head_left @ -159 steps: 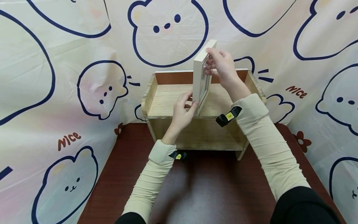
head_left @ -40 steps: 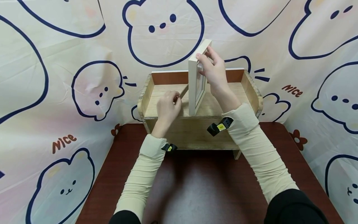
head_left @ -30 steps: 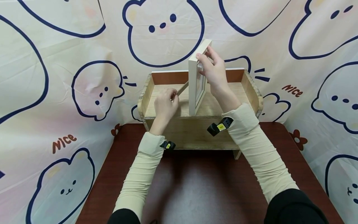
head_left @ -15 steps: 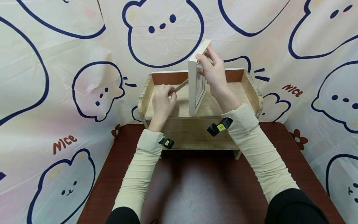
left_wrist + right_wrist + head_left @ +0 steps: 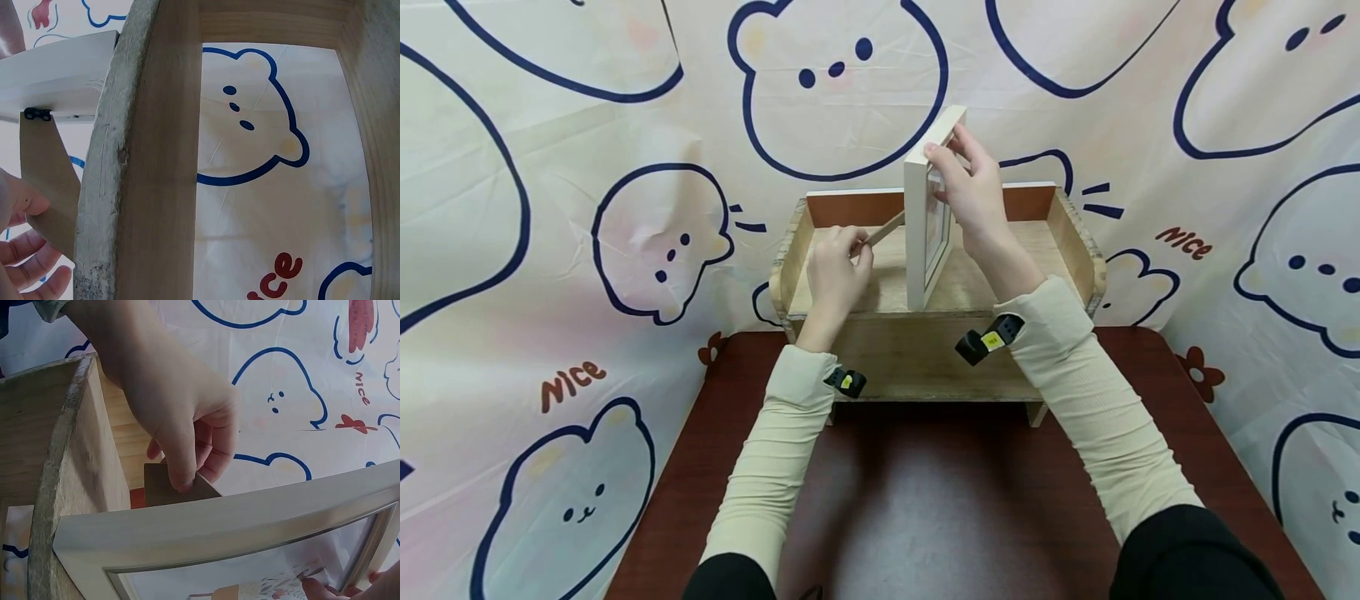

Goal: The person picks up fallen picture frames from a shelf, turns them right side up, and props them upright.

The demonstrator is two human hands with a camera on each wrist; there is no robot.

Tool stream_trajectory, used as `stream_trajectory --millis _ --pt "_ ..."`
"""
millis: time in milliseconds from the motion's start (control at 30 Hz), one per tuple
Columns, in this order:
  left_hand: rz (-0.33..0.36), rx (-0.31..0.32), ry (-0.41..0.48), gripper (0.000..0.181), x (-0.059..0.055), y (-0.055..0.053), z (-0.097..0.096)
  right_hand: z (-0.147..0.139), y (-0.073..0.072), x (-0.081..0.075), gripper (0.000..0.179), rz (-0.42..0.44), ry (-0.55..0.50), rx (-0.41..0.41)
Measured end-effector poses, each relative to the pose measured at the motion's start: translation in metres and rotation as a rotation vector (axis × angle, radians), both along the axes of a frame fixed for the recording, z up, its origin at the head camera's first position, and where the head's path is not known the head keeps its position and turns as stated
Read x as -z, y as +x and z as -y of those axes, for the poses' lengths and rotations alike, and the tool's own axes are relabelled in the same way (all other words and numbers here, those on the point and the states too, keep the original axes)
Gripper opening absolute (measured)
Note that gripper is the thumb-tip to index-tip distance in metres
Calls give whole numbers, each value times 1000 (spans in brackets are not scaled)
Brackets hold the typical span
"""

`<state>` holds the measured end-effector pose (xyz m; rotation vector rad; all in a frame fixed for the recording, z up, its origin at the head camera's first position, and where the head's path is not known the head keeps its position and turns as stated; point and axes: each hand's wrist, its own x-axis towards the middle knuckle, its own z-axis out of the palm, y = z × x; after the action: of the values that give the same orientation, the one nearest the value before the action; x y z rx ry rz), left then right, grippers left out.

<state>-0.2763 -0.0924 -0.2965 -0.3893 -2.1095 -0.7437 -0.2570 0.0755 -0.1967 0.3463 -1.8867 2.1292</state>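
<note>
A white picture frame (image 5: 916, 237) stands upright, edge toward me, on the upper board of a small wooden shelf (image 5: 1037, 246). My right hand (image 5: 973, 187) grips the frame near its top, thumb on the near edge. My left hand (image 5: 838, 267) pinches the brown support leg (image 5: 886, 229) that sticks out from the frame's back at an angle. The left wrist view shows a black hinge (image 5: 37, 114) joining this leg (image 5: 47, 169) to the frame. In the right wrist view, a picture (image 5: 244, 590) sits behind the frame's pane.
The shelf has raised side panels (image 5: 1077, 242) and a reddish-brown back strip (image 5: 857, 210). It stands on a dark red-brown table (image 5: 925, 517). A cloth printed with bears (image 5: 655, 242) hangs behind and around the sides.
Earlier my left hand held the frame's lower near edge. It moved to the support leg and drew it leftward, away from the frame. Over the last half second both hands are nearly still.
</note>
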Motion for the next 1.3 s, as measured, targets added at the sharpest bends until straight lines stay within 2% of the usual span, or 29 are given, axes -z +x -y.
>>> stream_trajectory --millis 333,567,933,1300 --pt "-10 20 10 8 4 -2 4 8 -2 -3 52 11 22 12" --pt "5 29 46 8 6 -3 6 14 -6 -4 51 21 40 18" --pt "37 16 39 7 9 -4 9 22 -10 -7 52 40 147 35" --pt "70 22 48 7 14 -6 14 35 -16 -9 48 34 180 32"
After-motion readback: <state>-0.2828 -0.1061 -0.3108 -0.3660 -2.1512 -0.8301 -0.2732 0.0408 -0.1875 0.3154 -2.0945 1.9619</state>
